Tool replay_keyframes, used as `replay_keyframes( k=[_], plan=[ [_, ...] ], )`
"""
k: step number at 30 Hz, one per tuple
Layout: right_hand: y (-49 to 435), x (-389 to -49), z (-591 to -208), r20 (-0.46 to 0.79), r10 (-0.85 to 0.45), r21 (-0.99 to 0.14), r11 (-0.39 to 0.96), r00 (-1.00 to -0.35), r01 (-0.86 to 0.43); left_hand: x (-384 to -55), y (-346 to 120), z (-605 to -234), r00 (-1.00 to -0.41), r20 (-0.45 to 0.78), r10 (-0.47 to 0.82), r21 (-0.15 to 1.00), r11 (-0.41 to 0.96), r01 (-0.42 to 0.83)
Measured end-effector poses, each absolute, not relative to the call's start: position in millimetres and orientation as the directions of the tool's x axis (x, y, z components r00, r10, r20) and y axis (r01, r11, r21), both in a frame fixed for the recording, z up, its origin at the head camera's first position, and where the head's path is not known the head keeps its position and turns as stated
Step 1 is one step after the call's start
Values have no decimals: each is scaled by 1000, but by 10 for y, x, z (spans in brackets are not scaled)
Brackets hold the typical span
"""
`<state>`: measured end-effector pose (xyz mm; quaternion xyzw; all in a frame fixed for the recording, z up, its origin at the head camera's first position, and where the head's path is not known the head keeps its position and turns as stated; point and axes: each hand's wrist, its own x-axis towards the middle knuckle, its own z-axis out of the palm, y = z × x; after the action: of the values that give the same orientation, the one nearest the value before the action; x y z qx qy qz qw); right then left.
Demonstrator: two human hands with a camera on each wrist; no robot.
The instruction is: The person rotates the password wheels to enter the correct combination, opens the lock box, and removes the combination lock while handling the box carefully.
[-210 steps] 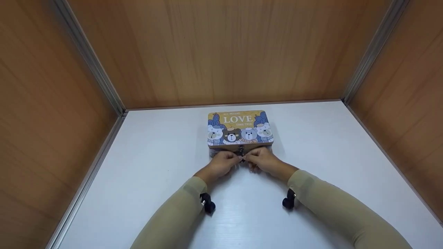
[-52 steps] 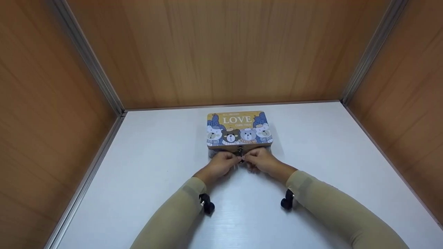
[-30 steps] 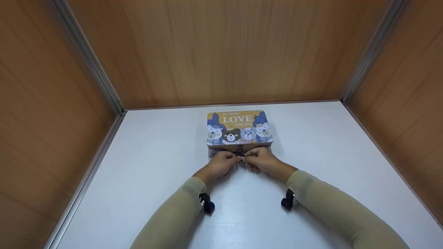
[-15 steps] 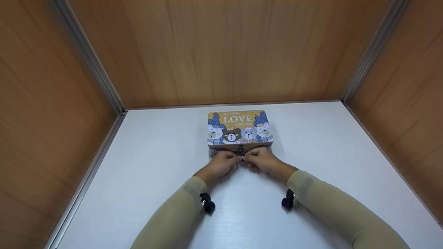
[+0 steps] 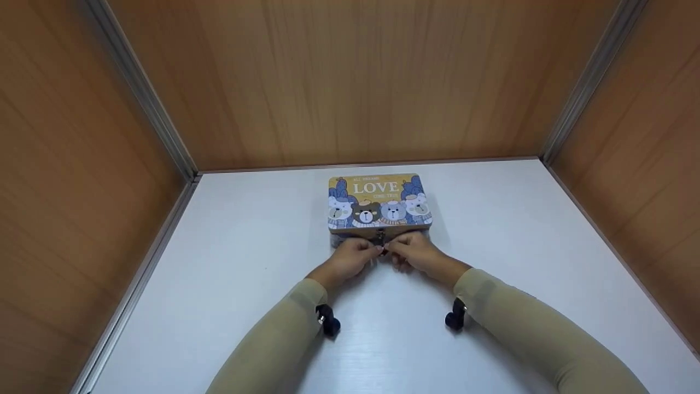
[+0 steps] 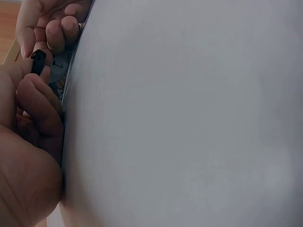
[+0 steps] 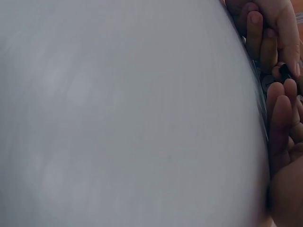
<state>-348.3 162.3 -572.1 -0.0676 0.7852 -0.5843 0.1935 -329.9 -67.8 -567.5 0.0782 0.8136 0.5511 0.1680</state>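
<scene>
Close together, the left hand (image 5: pixel 350 260) and the right hand (image 5: pixel 418 254) meet at the front of a box (image 5: pixel 379 202). Thumb and fingertips of each are clamped on a small black piece (image 6: pixel 38 61), which sits right between the two pinches; fingers cover much of it, so its full shape cannot be told. Just beyond the grip is a dark clasp (image 5: pixel 381 236) on the box's front, partly hidden by the hands. The box itself stands directly behind the grip, lid down, its yellow top printed with the word LOVE and a row of four bears. Under hands and box alike spreads a white table (image 5: pixel 246 246). Nearer the person than the grip, a black device (image 5: pixel 330 323) hangs at the left khaki sleeve (image 5: pixel 268 339), and its twin (image 5: pixel 454 317) at the right one. Well beyond the box rises a wood-grain panel (image 5: pixel 355 82).
</scene>
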Motion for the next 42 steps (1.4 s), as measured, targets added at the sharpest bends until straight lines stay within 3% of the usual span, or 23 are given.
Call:
replay_keyframes(
  k=[14, 28, 42],
  plan=[
    [1611, -3459, -5704, -201, -338, -964, 237, -919, 123, -3298, -659, -5692, -936, -181, 303, 934, 351, -67],
    [1617, -3469, -5723, -211, -334, -950, 290, -919, 113, -3298, -660, -5688, -933, -203, 298, 926, 368, -84],
    [1618, -3450, -5702, -197, -349, -962, 248, -916, 113, -3304, -665, -5688, -932, -187, 311, 935, 348, -71]
  ],
)
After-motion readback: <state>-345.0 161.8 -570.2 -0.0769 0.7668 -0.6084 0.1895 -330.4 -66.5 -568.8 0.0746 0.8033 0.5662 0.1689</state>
